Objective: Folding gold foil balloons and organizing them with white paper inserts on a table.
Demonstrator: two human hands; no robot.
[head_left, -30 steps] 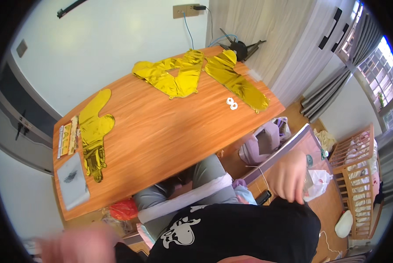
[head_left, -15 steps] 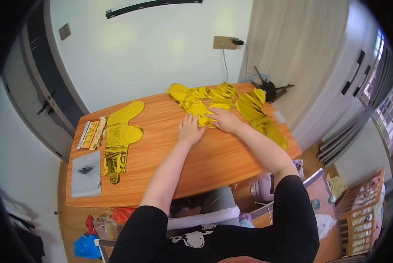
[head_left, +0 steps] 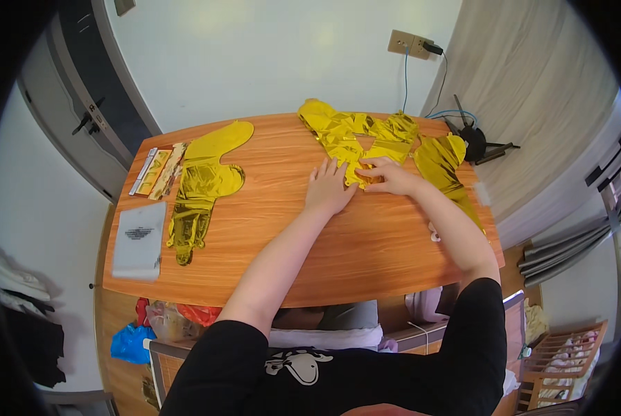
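Observation:
A flat, crinkled gold foil balloon [head_left: 342,139] lies at the far middle of the table. My left hand [head_left: 330,188] rests at its near end with fingers stretched out, the tips touching the foil. Across from it, my right hand [head_left: 394,179] has its fingers and thumb curled around the same near end, with gold foil between them. Beside my right forearm lies another gold foil balloon [head_left: 442,165], partly hidden by the arm. A third gold foil balloon [head_left: 210,173] is spread flat on the left side.
The wooden table [head_left: 276,249] stands against a white wall. At its left are a clear plastic sleeve [head_left: 137,243] and some printed packaging strips [head_left: 154,172]. A black router [head_left: 473,143] with cables sits at the far right corner. Below the table's edge are bags, including a blue bag [head_left: 130,343].
My view has shifted, so the table sits differently in it. The fingers of my right hand, flatter before, are now curled on the foil's near end. My left hand stays beside it.

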